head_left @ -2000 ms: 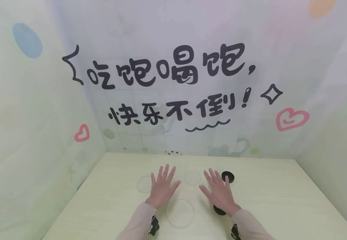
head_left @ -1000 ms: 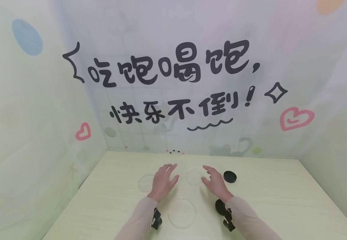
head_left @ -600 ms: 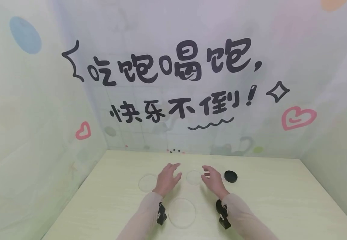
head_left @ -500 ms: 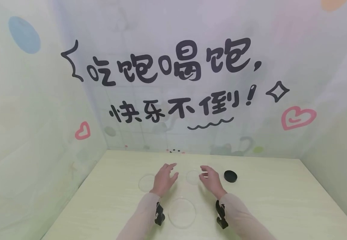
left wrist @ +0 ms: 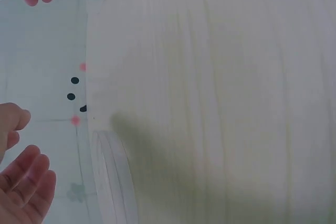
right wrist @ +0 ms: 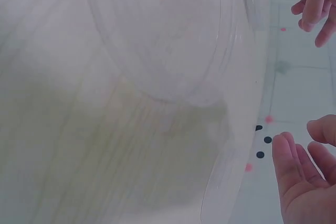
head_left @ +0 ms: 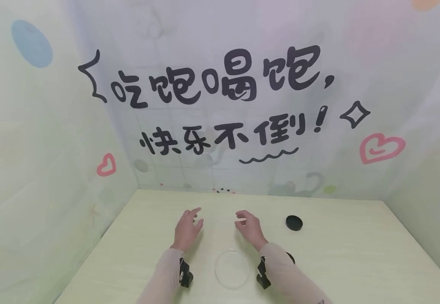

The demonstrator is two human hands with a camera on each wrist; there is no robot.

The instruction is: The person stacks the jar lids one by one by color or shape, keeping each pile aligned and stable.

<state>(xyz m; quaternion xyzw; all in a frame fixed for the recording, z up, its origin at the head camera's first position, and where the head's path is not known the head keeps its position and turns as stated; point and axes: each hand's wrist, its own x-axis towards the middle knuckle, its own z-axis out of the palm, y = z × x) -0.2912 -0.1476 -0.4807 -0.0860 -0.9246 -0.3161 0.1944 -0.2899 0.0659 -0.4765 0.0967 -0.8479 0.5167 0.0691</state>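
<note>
My left hand [head_left: 187, 232] hovers over the left-middle of the table, fingers loosely bent and holding nothing. To its right, my right hand [head_left: 252, 231] is held up in the same way, thumb and fingers apart. Between the forearms lies a clear round dish or lid [head_left: 232, 269], which shows large in the right wrist view as a transparent dish [right wrist: 163, 35]. Two smaller clear round pieces are masked by the hands in the head view. One clear curved edge [left wrist: 113, 182] appears beside the left hand in the left wrist view. Neither hand touches anything.
A black round lid-like disc [head_left: 294, 223] lies right of the right hand. A second black disc [head_left: 290, 257] is mostly hidden behind the right sleeve. The pale wooden table [head_left: 356, 253] meets a printed back wall [head_left: 220, 169] and side walls.
Both hands have shifted left, from spread flat fingers to loosely bent ones. They now cover the two smaller clear rounds seen before. The clear and black pieces appear to stay in place.
</note>
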